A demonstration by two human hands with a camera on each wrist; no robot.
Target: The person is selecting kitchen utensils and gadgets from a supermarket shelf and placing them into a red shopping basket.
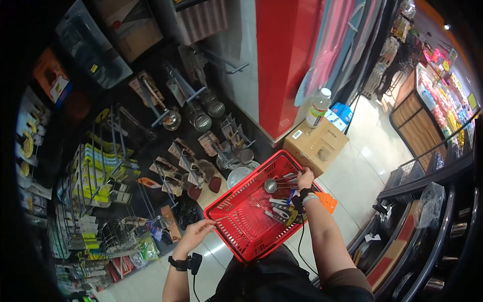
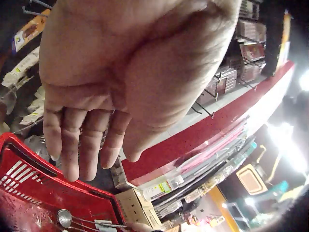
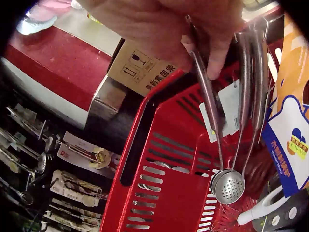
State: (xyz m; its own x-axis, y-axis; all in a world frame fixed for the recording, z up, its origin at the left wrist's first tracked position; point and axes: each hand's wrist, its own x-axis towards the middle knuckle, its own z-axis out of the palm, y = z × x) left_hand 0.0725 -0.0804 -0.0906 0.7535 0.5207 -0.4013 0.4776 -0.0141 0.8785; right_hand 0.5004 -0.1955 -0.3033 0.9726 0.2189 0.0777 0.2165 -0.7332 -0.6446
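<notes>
A red plastic shopping basket (image 1: pixel 219 224) sits in front of me. At its right end my right hand (image 1: pixel 305 178) pinches the metal handle (image 3: pixel 206 92) of a long-handled small ladle between thumb and finger. Two similar handles stand beside it, and a perforated round head, a skimmer (image 3: pixel 229 187), overlaps another head behind it. Several white-handled utensils (image 1: pixel 280 213) lie lower in the basket, next to an orange-and-blue package (image 3: pixel 289 140). My left hand (image 1: pixel 193 236) is by the basket's left rim, fingers loosely extended, palm (image 2: pixel 106 87) bare and holding nothing.
Beyond the basket's right end stands a cardboard box (image 1: pixel 317 146) with a clear bottle (image 1: pixel 318 108) on it. Racks of hanging ladles and skimmers (image 1: pixel 202 122) fill the dark wall ahead. A red pillar (image 1: pixel 282 60) rises behind. Black shelving (image 1: pixel 402 241) runs along the right.
</notes>
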